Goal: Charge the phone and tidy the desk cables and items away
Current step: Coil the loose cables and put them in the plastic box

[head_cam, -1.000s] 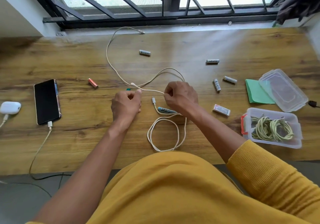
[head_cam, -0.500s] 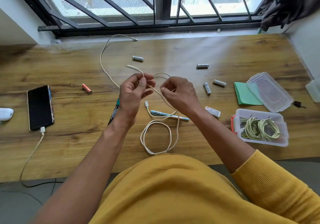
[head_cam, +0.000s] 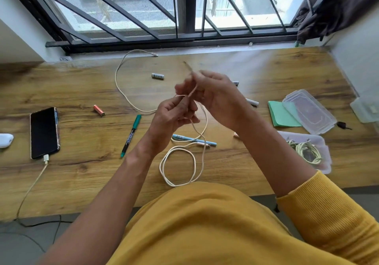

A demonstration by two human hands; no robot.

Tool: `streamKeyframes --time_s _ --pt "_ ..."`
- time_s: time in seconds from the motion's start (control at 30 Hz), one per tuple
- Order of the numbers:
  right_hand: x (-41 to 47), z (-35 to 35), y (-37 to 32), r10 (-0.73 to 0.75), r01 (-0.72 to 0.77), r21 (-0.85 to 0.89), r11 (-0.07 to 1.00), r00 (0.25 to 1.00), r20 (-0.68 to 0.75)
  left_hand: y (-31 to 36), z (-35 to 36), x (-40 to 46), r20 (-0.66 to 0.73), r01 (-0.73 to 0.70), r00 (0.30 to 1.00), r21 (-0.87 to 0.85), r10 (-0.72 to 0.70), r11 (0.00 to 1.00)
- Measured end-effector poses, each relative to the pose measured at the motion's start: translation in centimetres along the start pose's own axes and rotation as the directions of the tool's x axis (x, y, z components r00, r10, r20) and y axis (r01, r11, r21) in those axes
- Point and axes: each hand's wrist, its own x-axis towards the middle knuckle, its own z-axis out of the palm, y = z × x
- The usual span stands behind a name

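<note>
I pinch the white cable (head_cam: 202, 119) in both hands above the desk (head_cam: 86, 182). My left hand (head_cam: 174, 117) nips it between thumb and fingertips, and my right hand (head_cam: 215, 96) curls its fingers round the strand just beyond, the two hands all but touching. Motion blur hides exactly how my right fingers sit, but the cable runs through them, and its plug end sticks up past them toward the window (head_cam: 184, 8).

From my hands the cable hangs down to the desk, crosses a blue pen (head_cam: 212, 143) and ends in a loose double loop close to my body. I judge this as the winding step: the phone (head_cam: 44, 132), far left of my hands, already has its charging lead (head_cam: 32, 184) plugged in, so what remains is tidying. The next move calls for drawing the slack up in even turns round my fingers without snagging the pen, then carrying the bundle to the box (head_cam: 326, 158), which stands right of my hands beside my right forearm and already holds coiled cables (head_cam: 305, 149). Its lid (head_cam: 309, 110) lies beyond it, on a green pad (head_cam: 281, 115).

A second cable (head_cam: 121, 88) curves across the desk left of my hands, reaching back to the window. Loose batteries (head_cam: 157, 76) lie beyond and beside my hands, an orange one (head_cam: 99, 110) lies to the left, and a green marker (head_cam: 131, 135) lies just left of my left wrist.
</note>
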Motion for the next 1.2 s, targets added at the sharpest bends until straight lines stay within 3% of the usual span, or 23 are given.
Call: streamKeyframes --time_s 0.07,0.13,0.3,0.43,0.7,0.9,1.07,1.2 --pt "0.0 -0.3 -1.1 0.043 -0.036 0.339 0.94 0.999 -0.014 -0.1 0.0 -0.1 0.024 0.028 0.999 -0.025 -0.027 0.999" --pt "0.0 -0.5 -1.8 0.059 -0.027 0.55 0.835 0.997 -0.041 -0.2 0.1 -0.3 0.052 0.052 0.997 -0.045 -0.05 0.998" --pt "-0.2 -0.1 -2.8 -0.008 -0.021 0.668 0.744 0.999 0.041 0.1 0.4 -0.4 0.09 0.09 0.992 -0.02 -0.088 0.996" --pt "-0.1 0.6 -3.2 -0.058 -0.061 0.628 0.776 0.984 0.167 0.7 -0.5 -0.1 0.09 0.097 0.991 -0.001 -0.097 0.995" --pt "-0.1 0.4 -4.3 -0.076 -0.029 0.455 0.89 0.975 0.211 0.8 -0.5 0.5 0.155 0.101 0.982 0.068 -0.11 0.993" --pt "-0.8 -0.9 -4.7 0.04 -0.043 -0.001 0.999 0.901 0.431 2.5 -2.3 1.3 -0.04 0.122 0.992 0.107 -0.119 0.987" --pt "-1.3 -1.1 -4.3 0.263 -0.055 -0.384 0.922 0.817 0.514 5.5 -3.6 1.6 -0.007 0.082 0.997 0.191 -0.083 0.978" --pt "-0.9 -0.9 -3.1 0.454 -0.193 -0.625 0.756 0.842 0.289 6.7 -3.2 1.4 0.118 0.04 0.991 0.227 -0.068 0.973"
